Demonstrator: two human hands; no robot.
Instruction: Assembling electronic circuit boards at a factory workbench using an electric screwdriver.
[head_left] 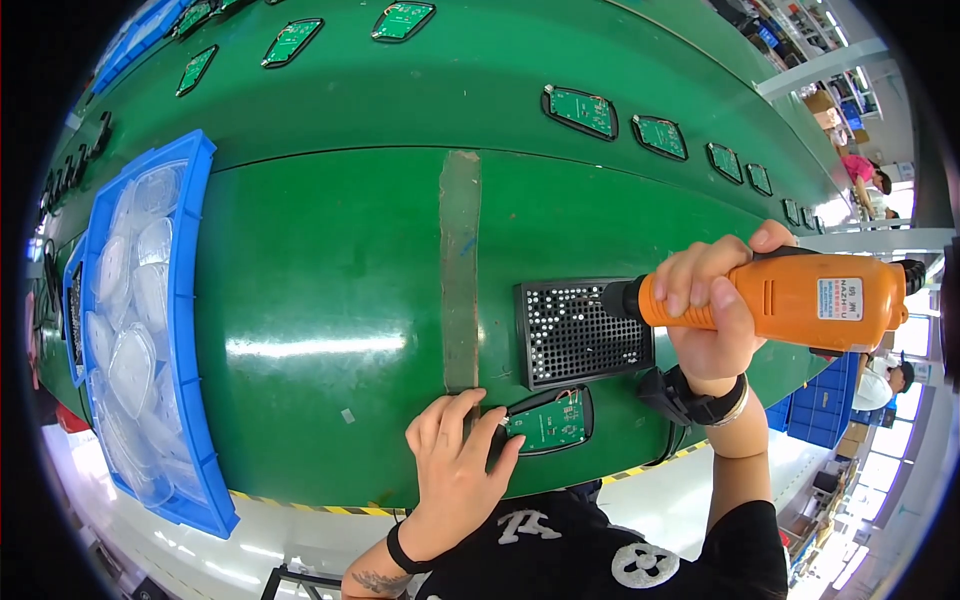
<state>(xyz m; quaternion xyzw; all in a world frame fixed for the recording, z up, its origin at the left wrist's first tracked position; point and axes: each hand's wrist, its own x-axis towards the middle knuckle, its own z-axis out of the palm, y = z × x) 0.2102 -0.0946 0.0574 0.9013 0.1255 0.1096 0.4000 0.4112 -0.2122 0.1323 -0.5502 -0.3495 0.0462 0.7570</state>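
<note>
My right hand (pixel 712 300) is wrapped round an orange electric screwdriver (pixel 785 300). The tool lies nearly level, its black nose over a black screw tray (pixel 590 375) with rows of small holes, many filled with light-coloured screws. Its tip is hard to make out against the tray. My left hand (pixel 455 460) is open, palm down with the fingers spread. Its thumb and forefinger are at the left end of a green circuit board (pixel 550 425) set in a black rounded housing. Small wires show at the board's upper right. The housing lies just in front of the tray.
At the left stands a blue bin (pixel 195 330) of clear plastic covers (pixel 135 365). More boards in black housings (pixel 582 110) lie along the far green surface. A brown tape strip (pixel 461 270) crosses the green table (pixel 320 260). Other people (pixel 868 180) are at the far right.
</note>
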